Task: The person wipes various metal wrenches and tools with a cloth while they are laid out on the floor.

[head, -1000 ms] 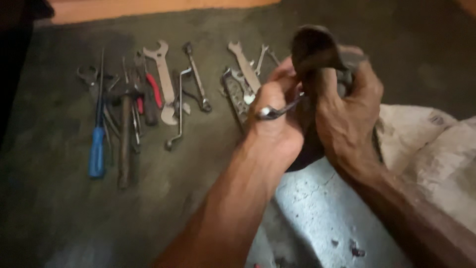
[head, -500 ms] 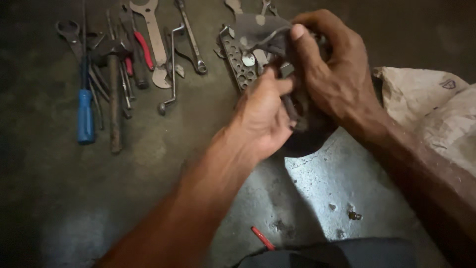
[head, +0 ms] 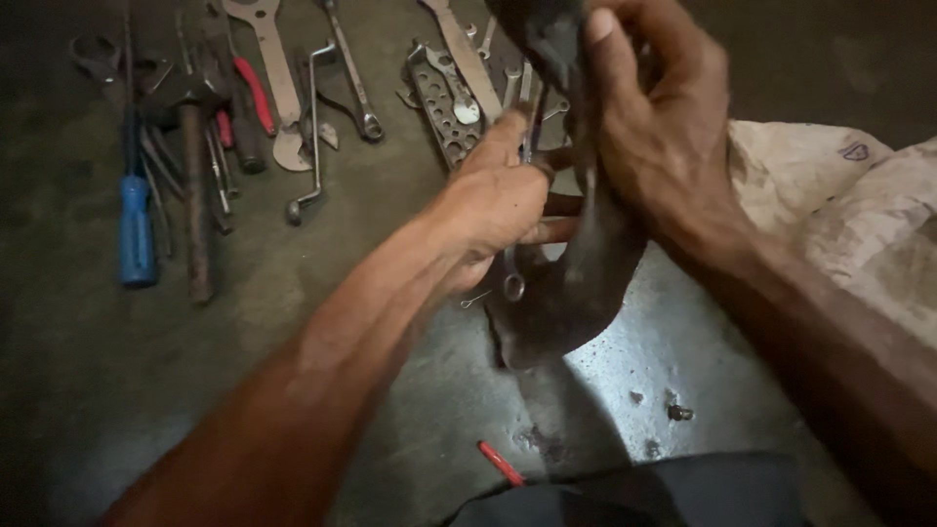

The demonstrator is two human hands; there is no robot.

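While the right hand [head: 664,137] clamps its fingers round a dark, greasy, curved part [head: 576,283] held above the mottled concrete floor [head: 293,322], the left hand [head: 493,210] pinches a slim bright metal spanner [head: 515,244] against it; beyond lie steel wrenches [head: 278,88] and a blue-handled screwdriver [head: 135,229]; since half a second ago, both hands have risen in view, the spanner now hanging downward.

Top of dark rag [head: 576,283] cut off by upper frame edge; right hand [head: 664,127] covers its upper fold. Small spanner [head: 514,263] mostly hidden inside left hand [head: 498,200], only ring end showing. Flat wrench [head: 268,68] head and scissors [head: 98,59] cropped at top. Red stick [head: 501,463] partly under dark cloth [head: 634,493]. Specks [head: 673,410] on floor too small to identify
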